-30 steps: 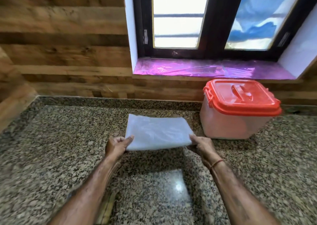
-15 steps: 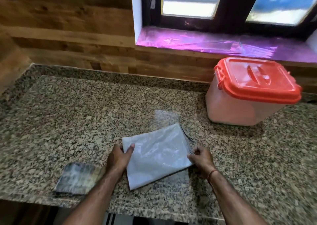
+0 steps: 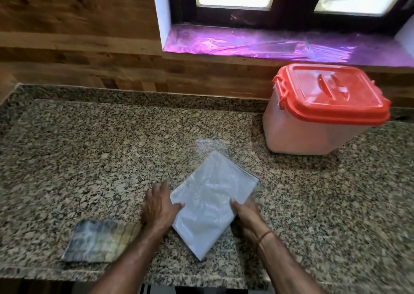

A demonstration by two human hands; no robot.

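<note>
A flat, whitish translucent plastic bag (image 3: 209, 200) lies turned like a diamond on the speckled granite counter (image 3: 94, 159), near its front edge. My left hand (image 3: 158, 207) lies along the bag's left edge, fingers straight on the stone and thumb pressing on top of the plastic. On the bag's right edge my right hand (image 3: 245, 214) pinches it, thumb on top and fingers hidden beneath. A red thread circles that wrist.
A translucent tub (image 3: 298, 136) with a clipped red lid (image 3: 331, 92) stands at the back right against the wood-panelled wall. A flat, shiny, patterned packet (image 3: 98, 240) lies at the front left. A purple-covered window sill (image 3: 268, 47) runs above the counter.
The bag has come from the middle of the counter toward its front edge and turned clockwise. Both hands moved with it; the view has tilted down.
</note>
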